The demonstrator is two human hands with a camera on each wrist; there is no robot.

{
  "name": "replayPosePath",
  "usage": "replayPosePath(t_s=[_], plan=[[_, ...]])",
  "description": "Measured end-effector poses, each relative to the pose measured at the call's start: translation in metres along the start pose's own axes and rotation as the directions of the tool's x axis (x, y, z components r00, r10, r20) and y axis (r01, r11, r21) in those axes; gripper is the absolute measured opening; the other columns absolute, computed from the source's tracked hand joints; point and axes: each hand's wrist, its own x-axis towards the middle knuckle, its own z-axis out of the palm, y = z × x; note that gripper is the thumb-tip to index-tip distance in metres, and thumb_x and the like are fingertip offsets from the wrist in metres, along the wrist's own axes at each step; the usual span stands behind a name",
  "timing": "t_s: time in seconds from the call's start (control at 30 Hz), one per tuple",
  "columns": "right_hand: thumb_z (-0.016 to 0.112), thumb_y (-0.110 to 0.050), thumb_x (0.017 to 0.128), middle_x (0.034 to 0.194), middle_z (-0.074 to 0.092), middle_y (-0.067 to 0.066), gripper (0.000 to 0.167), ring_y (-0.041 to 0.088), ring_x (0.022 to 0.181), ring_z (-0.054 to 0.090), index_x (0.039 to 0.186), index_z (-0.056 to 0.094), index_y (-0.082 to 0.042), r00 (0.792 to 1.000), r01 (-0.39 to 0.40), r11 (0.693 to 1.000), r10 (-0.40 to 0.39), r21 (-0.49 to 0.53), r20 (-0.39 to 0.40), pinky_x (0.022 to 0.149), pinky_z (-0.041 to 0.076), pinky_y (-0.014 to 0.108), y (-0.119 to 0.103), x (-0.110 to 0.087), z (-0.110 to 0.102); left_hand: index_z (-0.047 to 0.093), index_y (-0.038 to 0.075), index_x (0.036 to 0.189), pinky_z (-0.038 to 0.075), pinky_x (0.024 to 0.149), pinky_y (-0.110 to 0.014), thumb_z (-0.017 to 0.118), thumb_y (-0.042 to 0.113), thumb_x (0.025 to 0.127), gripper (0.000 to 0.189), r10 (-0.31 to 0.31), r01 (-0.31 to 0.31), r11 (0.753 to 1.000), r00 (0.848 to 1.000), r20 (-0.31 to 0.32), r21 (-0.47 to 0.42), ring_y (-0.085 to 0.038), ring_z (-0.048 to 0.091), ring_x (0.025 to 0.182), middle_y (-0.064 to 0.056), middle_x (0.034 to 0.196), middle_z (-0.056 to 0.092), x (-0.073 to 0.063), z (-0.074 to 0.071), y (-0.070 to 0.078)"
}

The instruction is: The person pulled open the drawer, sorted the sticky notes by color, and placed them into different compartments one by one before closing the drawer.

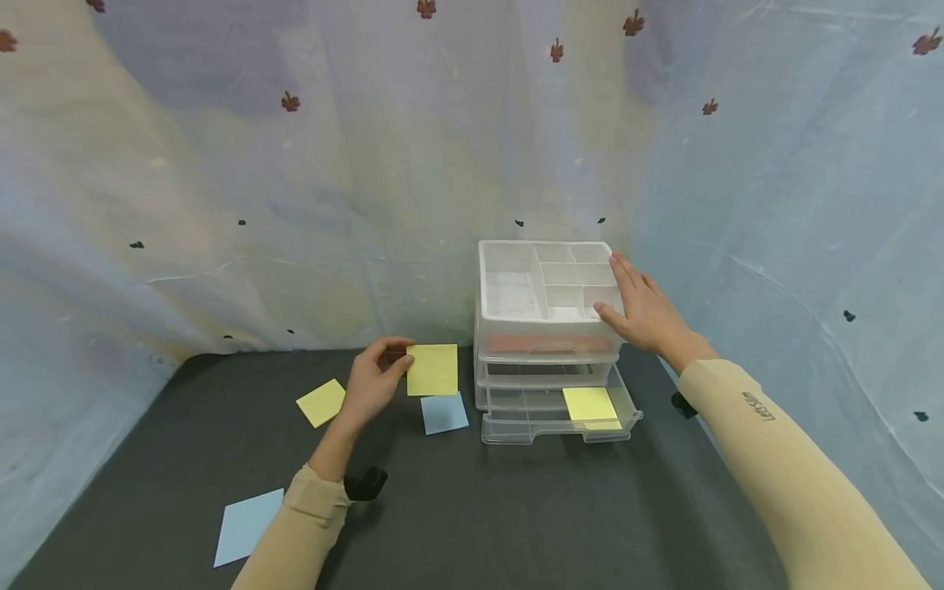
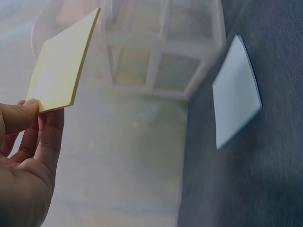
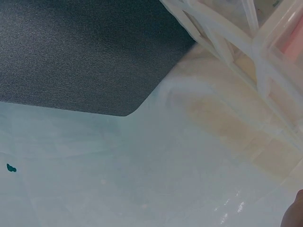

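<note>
Left hand [image 1: 374,382]: thumb and fingers pinch a yellow sticky-note pad [image 1: 433,370] by its left edge.
Held pad: up off the table, left of the organizer, lower edge just overlapping the near blue pad in head view.
Right hand [image 1: 643,315]: fingers extended, resting on the right rim of the clear plastic drawer organizer [image 1: 546,328]; nothing gripped.
Organizer top: divided tray; contents pink in the drawer below it.
Bottom drawer [image 1: 509,431]: slid out toward the person; second yellow pad [image 1: 592,406] lies in its right half.
Near blue pad [image 1: 445,415]: on table, just left of that drawer.
Third yellow pad [image 1: 321,403]: on table, left of left hand.
Far-left blue pad [image 1: 246,527]: on table, beside left sleeve.
Table [image 1: 457,524]: black, against a leaf-print curtain [image 1: 369,205].
</note>
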Motion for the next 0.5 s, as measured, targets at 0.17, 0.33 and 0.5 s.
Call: replayPosePath(t_s=[0.17, 0.33, 0.5], plan=[[0.048, -0.046, 0.109, 0.174, -0.001, 0.017, 0.087, 0.042, 0.158, 0.011, 0.167, -0.003, -0.005, 1.000, 0.007, 1.000, -0.007, 0.002, -0.007, 0.126, 0.008, 0.060, 0.000, 0.001, 0.001, 0.066, 0.000, 0.127, 0.060, 0.081, -0.041, 0.067, 0.001, 0.100, 0.027, 0.007, -0.006, 0.998, 1.000, 0.012, -0.067, -0.025, 0.066, 0.100, -0.017, 0.121, 0.066, 0.000, 0.014, 0.009], [0.047, -0.045, 0.108, 0.174, 0.000, 0.018, 0.087, 0.043, 0.157, 0.012, 0.166, -0.002, -0.004, 1.000, 0.013, 1.000, -0.013, 0.007, -0.013, 0.125, 0.009, 0.062, 0.000, 0.001, 0.002, 0.067, 0.000, 0.125, 0.060, 0.078, -0.035, 0.069, 0.000, 0.099, 0.026, 0.017, -0.013, 0.991, 1.000, 0.027, -0.132, -0.023, 0.066, 0.097, -0.017, 0.118, 0.065, 0.001, 0.031, 0.018], [0.047, -0.046, 0.108, 0.174, 0.000, 0.018, 0.088, 0.044, 0.157, 0.013, 0.166, -0.003, -0.003, 1.000, 0.007, 1.000, -0.007, 0.002, -0.008, 0.125, 0.009, 0.062, 0.000, 0.001, 0.001, 0.066, -0.002, 0.126, 0.062, 0.081, -0.038, 0.070, -0.001, 0.098, 0.028, 0.031, -0.019, 0.982, 0.998, 0.063, -0.187, -0.028, 0.068, 0.100, -0.018, 0.118, 0.065, 0.000, 0.047, 0.028]])
